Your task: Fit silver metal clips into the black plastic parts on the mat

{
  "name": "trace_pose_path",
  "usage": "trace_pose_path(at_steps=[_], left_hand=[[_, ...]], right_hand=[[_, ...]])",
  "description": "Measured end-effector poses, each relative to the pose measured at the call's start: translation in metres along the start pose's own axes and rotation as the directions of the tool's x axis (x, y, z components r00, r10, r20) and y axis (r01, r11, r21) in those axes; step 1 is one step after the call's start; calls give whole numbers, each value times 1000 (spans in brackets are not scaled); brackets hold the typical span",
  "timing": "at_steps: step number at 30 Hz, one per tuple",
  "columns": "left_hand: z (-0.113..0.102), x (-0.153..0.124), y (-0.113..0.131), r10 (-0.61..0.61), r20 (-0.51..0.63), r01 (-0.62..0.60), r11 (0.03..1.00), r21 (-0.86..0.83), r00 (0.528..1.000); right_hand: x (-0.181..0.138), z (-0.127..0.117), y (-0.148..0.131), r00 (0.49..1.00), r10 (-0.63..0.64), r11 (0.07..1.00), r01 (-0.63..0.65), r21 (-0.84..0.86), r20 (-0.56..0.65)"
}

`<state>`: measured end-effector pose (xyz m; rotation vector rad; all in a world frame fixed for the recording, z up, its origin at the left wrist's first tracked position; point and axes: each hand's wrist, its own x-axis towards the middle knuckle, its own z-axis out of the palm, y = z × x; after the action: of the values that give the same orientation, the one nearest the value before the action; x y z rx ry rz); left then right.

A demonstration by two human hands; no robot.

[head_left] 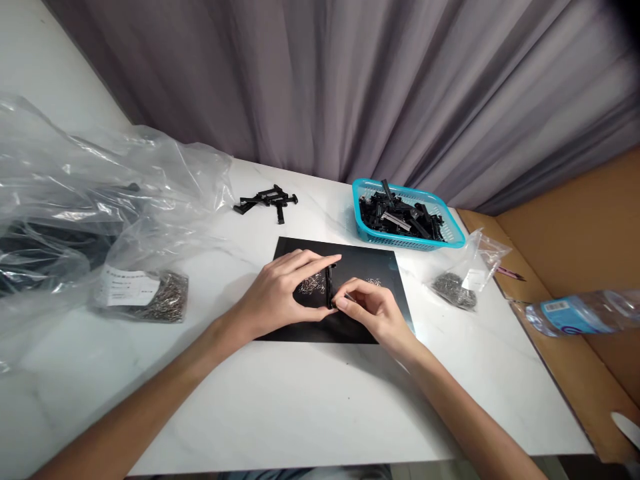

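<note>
Over a black mat (pixel 350 330), my left hand (pixel 287 290) grips a slim black plastic part (pixel 329 287) by its two ends, thumb at the near end and fingers at the far end. My right hand (pixel 373 307) is closed in a pinch at the near end of that part. Whatever sits between its fingertips is too small to make out. On the mat lie two loose piles of tiny metal pieces, one pile (pixel 313 285) by my left fingers and another pile (pixel 373 283) beyond my right hand.
Several black parts (pixel 273 199) lie at the back. A blue basket (pixel 410 243) holds many more. Bags of small metal pieces stand left (pixel 165 300) and right (pixel 453 288). Large clear plastic (pixel 175 173) covers the left side. A bottle (pixel 575 315) lies by cardboard (pixel 575 233) at right.
</note>
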<state>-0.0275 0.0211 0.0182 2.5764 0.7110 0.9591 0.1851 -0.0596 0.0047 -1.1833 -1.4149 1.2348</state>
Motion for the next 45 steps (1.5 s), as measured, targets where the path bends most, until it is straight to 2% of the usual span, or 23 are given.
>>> trace_pose_path(at_steps=[6, 12, 15, 18, 23, 26, 29, 31, 35, 39, 45], left_hand=[[1, 0, 0, 19, 17, -20, 999, 45, 1000], [3, -1, 2, 54, 34, -57, 995, 80, 998], [5, -2, 1, 79, 26, -81, 992, 94, 997], [8, -4, 0, 100, 29, -101, 993, 57, 995], [12, -7, -3, 123, 37, -125, 992, 30, 992], [16, -8, -4, 175, -3, -175, 984, 29, 985], [21, -9, -5, 232, -39, -231, 973, 29, 972], [22, -9, -5, 220, -26, -220, 975, 15, 975], [19, -7, -5, 137, 28, -136, 991, -7, 990], [17, -7, -5, 103, 35, -103, 994, 20, 994], [17, -9, -6, 74, 19, -75, 996, 42, 997]], right_hand=[[0, -6, -2, 999, -25, 997, 28, -74, 46], [-2, -13, -12, 982, -94, 952, 137, -275, 165], [-2, -14, -15, 972, -121, 941, 177, -288, 199], [-2, -15, -14, 972, -102, 949, 159, -271, 211], [-1, -14, -7, 991, 9, 969, 25, -247, 135], [0, -12, 0, 993, 84, 968, -62, -244, 83], [0, -11, 2, 987, 141, 965, -118, -235, 82], [0, -11, 1, 982, 162, 961, -134, -243, 98], [-2, -10, -4, 991, 122, 943, -100, -318, 52], [-5, -4, -9, 996, 89, 912, -85, -401, -10], [-7, 3, -11, 993, 49, 916, -88, -392, -108]])
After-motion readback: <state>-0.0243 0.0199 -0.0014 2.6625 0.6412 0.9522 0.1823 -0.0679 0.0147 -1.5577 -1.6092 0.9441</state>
